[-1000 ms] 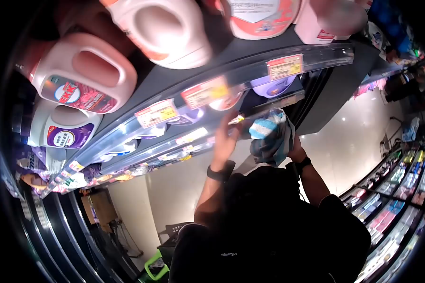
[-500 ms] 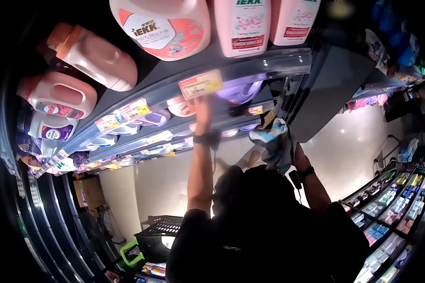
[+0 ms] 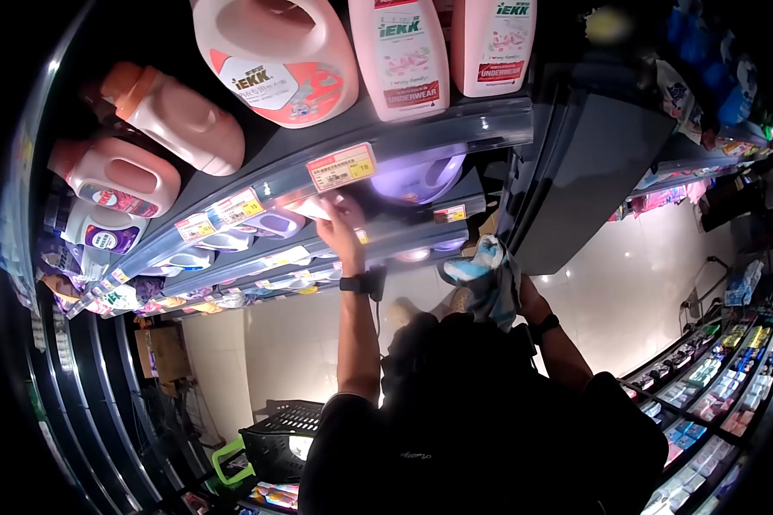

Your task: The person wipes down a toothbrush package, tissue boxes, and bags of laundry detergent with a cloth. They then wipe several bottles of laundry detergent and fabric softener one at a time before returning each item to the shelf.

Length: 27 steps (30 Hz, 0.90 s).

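My left hand [image 3: 341,233] reaches up to the shelf below the top ledge and is against a pink bottle [image 3: 313,207]. Its fingertips are blurred and partly hidden, so its grip is unclear. A purple bottle [image 3: 416,180] lies just right of that hand. At the right, my right hand [image 3: 532,300] is closed on a crumpled grey and light-blue cloth [image 3: 487,279], which hangs beside the dark shelf end. Above the ledge, a large pink jug [image 3: 275,64] and two upright pink bottles [image 3: 404,60] face me.
Price tags [image 3: 342,166] line the shelf edge [image 3: 447,127]. A dark panel [image 3: 588,180] stands right of the shelves. A black basket [image 3: 275,439] with a green handle [image 3: 232,462] is at the lower left. More stocked shelves [image 3: 704,386] stand at the right.
My left hand has moved down and left from the upper price tag to the pink bottle. The cloth and my right hand sit slightly lower in view. The view has shifted slightly.
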Available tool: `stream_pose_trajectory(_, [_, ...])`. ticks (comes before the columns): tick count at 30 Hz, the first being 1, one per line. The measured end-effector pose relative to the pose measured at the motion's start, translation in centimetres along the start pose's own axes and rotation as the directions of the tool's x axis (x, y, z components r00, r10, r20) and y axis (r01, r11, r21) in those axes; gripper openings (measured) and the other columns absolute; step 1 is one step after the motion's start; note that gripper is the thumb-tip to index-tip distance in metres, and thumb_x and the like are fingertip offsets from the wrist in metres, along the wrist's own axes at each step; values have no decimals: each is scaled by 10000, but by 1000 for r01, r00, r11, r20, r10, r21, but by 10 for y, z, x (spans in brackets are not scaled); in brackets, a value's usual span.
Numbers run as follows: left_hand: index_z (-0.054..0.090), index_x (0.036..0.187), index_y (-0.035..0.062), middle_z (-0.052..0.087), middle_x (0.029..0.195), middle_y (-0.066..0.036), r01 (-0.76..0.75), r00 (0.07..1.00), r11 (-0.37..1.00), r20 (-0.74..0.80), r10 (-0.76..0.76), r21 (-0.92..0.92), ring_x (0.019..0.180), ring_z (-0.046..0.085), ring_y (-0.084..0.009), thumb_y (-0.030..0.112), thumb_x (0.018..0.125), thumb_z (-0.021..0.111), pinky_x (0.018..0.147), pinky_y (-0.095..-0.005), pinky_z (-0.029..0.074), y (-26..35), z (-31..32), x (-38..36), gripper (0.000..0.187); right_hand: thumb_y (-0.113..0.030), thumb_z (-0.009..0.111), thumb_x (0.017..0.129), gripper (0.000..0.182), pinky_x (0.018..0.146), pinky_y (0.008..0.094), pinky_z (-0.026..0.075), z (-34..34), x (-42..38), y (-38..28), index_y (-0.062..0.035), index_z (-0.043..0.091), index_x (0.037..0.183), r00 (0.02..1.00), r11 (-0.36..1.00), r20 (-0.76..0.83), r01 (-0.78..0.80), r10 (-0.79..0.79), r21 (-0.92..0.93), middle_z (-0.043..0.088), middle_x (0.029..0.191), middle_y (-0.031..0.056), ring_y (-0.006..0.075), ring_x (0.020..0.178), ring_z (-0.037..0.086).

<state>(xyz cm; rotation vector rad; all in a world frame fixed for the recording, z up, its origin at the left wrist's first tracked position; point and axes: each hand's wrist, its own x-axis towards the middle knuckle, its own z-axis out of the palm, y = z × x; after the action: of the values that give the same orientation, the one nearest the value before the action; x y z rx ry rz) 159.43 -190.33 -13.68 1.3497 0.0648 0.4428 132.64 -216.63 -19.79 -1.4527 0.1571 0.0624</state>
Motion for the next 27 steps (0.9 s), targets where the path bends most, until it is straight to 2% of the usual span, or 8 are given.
stream_pose_trajectory(4, [413, 592, 100, 359, 533, 49, 110, 975, 993, -188, -115, -38, 485, 328, -45, 343, 932, 538, 457, -222, 230, 25, -3, 14, 436, -134, 553, 903, 507, 972, 300, 397, -10, 18, 54, -36, 344, 1354, 975, 918, 82, -221, 206, 330, 481, 1304, 85, 184, 1157, 478])
stream_pose_trajectory(8, [395, 572, 104, 349, 527, 56, 176, 981, 983, -92, -171, 55, 470, 290, -36, 355, 915, 552, 444, -224, 186, 50, -25, -17, 453, -146, 545, 906, 505, 942, 324, 432, 15, 21, -10, -37, 343, 1356, 993, 997, 121, -4, 13, -74, 487, 1300, 102, 190, 1127, 506])
stream_pose_trajectory(10, [387, 563, 105, 346, 516, 54, 170, 985, 981, -22, -169, 91, 465, 287, -39, 326, 916, 546, 443, -229, 176, 57, -46, -34, 446, -196, 553, 906, 511, 908, 341, 457, 28, 33, -34, -45, 355, 1352, 929, 699, 288, -364, 231, 615, 507, 1274, 114, 200, 1095, 527])
stream_pose_trajectory(18, [614, 720, -26, 428, 543, 43, 355, 849, 932, 392, -355, 75, 472, 331, -37, 190, 869, 553, 441, -223, 194, 103, -89, -94, 270, -365, 449, 951, 409, 789, 306, 497, 134, 98, -10, -70, 497, 1230, 883, 290, 461, -465, 83, 837, 584, 1122, 65, 166, 974, 575])
stream_pose_trajectory(20, [559, 636, -5, 415, 536, 39, 294, 815, 939, 465, -345, 180, 457, 306, -43, 182, 852, 553, 442, -223, 186, 118, -94, -92, 286, -385, 428, 955, 387, 790, 290, 484, 150, 102, -53, -91, 531, 1183, 930, 597, 250, -365, 269, 715, 598, 1076, 38, 136, 949, 573])
stream_pose_trajectory(22, [488, 567, 14, 403, 517, 29, 390, 799, 919, 473, -372, 64, 448, 295, -50, 175, 840, 557, 439, -233, 182, 151, -83, -88, 325, -384, 402, 960, 393, 830, 301, 463, 131, 120, 20, -82, 535, 1175, 865, 488, 499, -417, -45, 767, 596, 1074, 35, 139, 960, 560])
stream_pose_trajectory(24, [456, 544, 21, 400, 506, 22, 441, 781, 897, 478, -403, 37, 450, 300, -53, 174, 834, 561, 439, -239, 182, 167, -81, -86, 345, -371, 409, 957, 389, 850, 309, 455, 159, 112, -8, -74, 533, 1176, 899, 514, 250, -414, 359, 751, 595, 1079, 43, 151, 964, 557])
stream_pose_trajectory(27, [446, 535, 22, 408, 511, 18, 414, 762, 910, 533, -366, 33, 454, 307, -55, 169, 826, 571, 440, -240, 187, 180, -77, -79, 349, -394, 414, 945, 418, 849, 321, 455, 175, 91, -75, -63, 540, 1167, 990, 825, 24, -127, 136, 551, 605, 1066, 48, 176, 973, 552])
